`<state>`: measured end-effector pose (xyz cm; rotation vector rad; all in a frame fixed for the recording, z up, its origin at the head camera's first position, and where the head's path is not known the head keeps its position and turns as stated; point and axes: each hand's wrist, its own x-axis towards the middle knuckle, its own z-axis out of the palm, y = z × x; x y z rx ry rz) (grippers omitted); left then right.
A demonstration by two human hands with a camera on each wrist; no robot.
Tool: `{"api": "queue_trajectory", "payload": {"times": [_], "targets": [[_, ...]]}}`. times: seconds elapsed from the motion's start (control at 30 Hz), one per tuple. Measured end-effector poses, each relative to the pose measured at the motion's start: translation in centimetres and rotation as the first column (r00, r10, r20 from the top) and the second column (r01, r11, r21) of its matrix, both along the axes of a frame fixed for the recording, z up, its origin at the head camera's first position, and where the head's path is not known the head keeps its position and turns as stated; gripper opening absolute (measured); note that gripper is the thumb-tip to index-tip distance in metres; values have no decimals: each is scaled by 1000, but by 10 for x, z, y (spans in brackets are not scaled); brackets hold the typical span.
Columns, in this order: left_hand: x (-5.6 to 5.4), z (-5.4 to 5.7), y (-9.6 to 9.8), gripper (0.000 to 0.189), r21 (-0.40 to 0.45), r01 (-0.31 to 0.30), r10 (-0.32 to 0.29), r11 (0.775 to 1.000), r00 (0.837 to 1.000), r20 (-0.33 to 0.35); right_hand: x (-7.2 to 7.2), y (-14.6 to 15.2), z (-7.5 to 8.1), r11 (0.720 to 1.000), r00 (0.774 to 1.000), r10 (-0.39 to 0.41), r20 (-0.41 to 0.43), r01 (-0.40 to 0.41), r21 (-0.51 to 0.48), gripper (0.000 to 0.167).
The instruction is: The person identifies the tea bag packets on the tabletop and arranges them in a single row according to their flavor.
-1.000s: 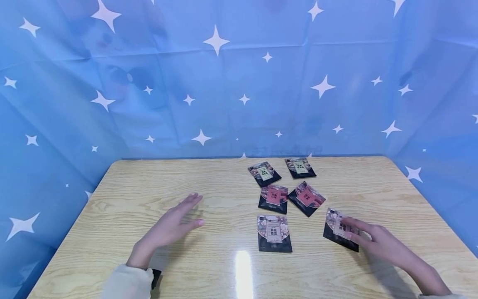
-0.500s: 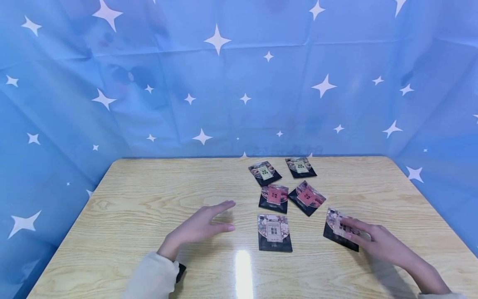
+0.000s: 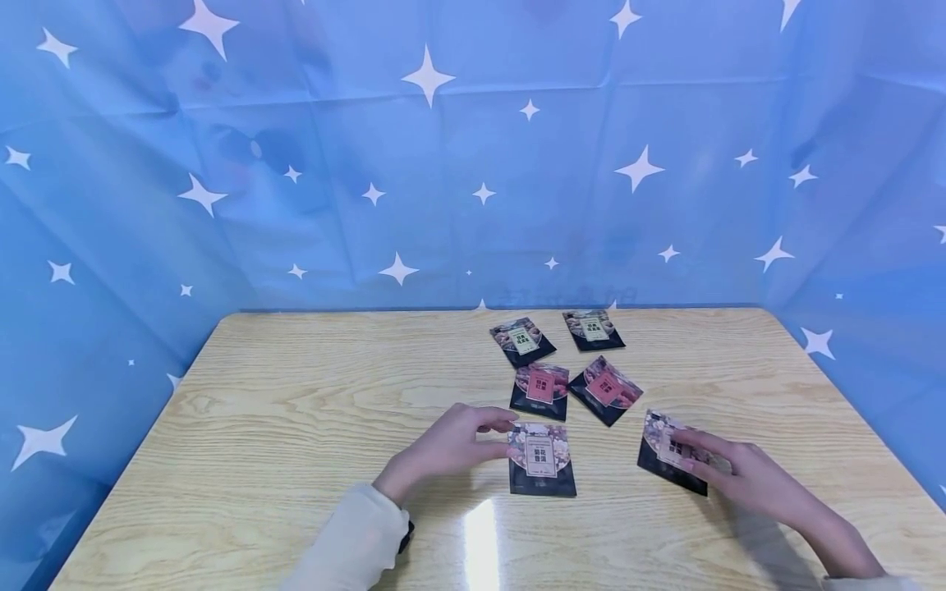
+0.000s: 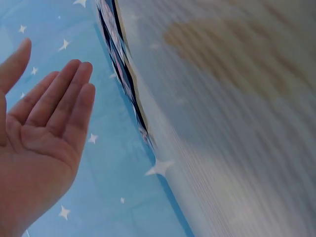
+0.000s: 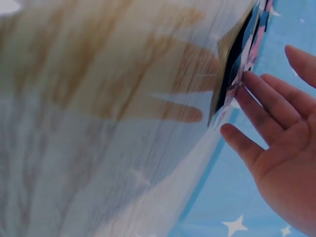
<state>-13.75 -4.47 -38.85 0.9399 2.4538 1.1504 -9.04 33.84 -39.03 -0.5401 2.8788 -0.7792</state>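
My left hand [image 3: 458, 443] hovers at the left edge of a flower-printed sachet [image 3: 541, 476] with a pale pink label. Its fingers look nearly straight in the left wrist view, where the palm [image 4: 44, 148] shows with nothing in it. Whether its fingertips touch the sachet I cannot tell. Over a second flower-printed sachet [image 3: 668, 468], lying tilted on the right, my right hand [image 3: 761, 484] rests its fingertips. Seen from the right wrist, its fingers [image 5: 266, 106] are extended against that sachet, the thumb held apart.
Farther back lie two sachets with red labels, one upright [image 3: 541, 394] and one turned [image 3: 606, 390]. Behind them are two with green labels, a left one [image 3: 522, 341] and a right one [image 3: 594, 330]. The wooden table [image 3: 296, 369] meets a blue star-printed cloth [image 3: 332, 222].
My left hand has moved right across the table to the left edge of the middle flower-printed sachet. The right hand and all sachets have stayed in place.
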Motion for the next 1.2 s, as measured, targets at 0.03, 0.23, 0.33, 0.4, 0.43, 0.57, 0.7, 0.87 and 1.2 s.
{"api": "queue_trajectory", "payload": {"times": [0.03, 0.23, 0.33, 0.4, 0.43, 0.57, 0.7, 0.87, 1.2], "targets": [[0, 0, 3, 48, 3, -5, 5, 1000, 1000, 2, 0, 0, 0, 1000, 1000, -2, 0, 2, 2, 41], [3, 1, 18, 41, -8, 20, -20, 1000, 1000, 20, 0, 0, -1, 1000, 1000, -3, 8, 3, -4, 41], [5, 1, 24, 39, -49, 63, -63, 997, 998, -3, 0, 0, -1, 1000, 1000, 2, 1, -2, -9, 40], [5, 1, 28, 38, -73, 89, -91, 993, 996, -20, 0, 1, -1, 1000, 1000, 5, -7, -5, -7, 40], [5, 1, 29, 38, -83, 104, -106, 991, 994, -23, 0, 1, -1, 1000, 1000, 6, -8, -6, -6, 40], [4, 2, 35, 43, -125, 148, -150, 981, 989, -5, -1, 2, -2, 1000, 1000, 6, -30, -6, 8, 39], [2, 0, 39, 48, -163, 165, -163, 973, 986, 23, -1, 3, -4, 1000, 998, 16, -59, -14, 25, 39], [2, -1, 41, 48, -186, 199, -194, 962, 980, 41, -2, 5, -5, 999, 997, 27, -74, -25, 26, 38], [1, -4, 41, 50, -252, 216, -212, 943, 976, 43, -2, 6, -6, 999, 997, 28, -78, -27, 17, 38]]}}
